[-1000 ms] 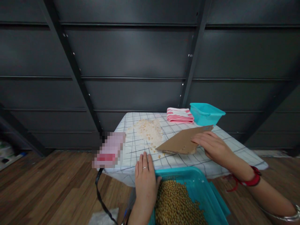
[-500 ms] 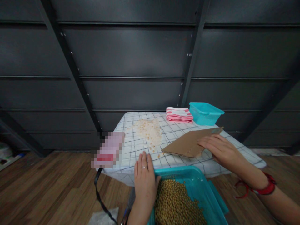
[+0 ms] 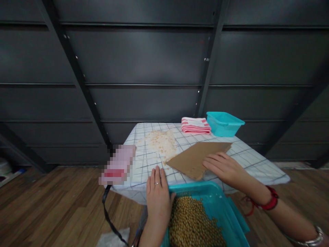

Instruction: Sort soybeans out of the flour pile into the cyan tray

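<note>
While I am watching from a distance, the right hand (image 3: pixel 222 168) is clamping brown cardboard (image 3: pixel 191 157), fingers on top, thumb hidden; the cardboard is lying low over the checked cloth (image 3: pixel 145 166), its left corner pointing into the near end of a pale heap (image 3: pixel 164 141); the left hand (image 3: pixel 158 197) is resting flat, fingers stretched and nearly together, beside a teal tray (image 3: pixel 212 187) of beans (image 3: pixel 191 221); for control, I am favouring a low, even cardboard edge and light pressure; the table's near edge is running close to the tray, leaving little room; the folded towel (image 3: pixel 195 126) and teal tub (image 3: pixel 224 126) are bounding the far right; more room is showing leftward, before the pixelated pink object (image 3: pixel 120 163).
</note>
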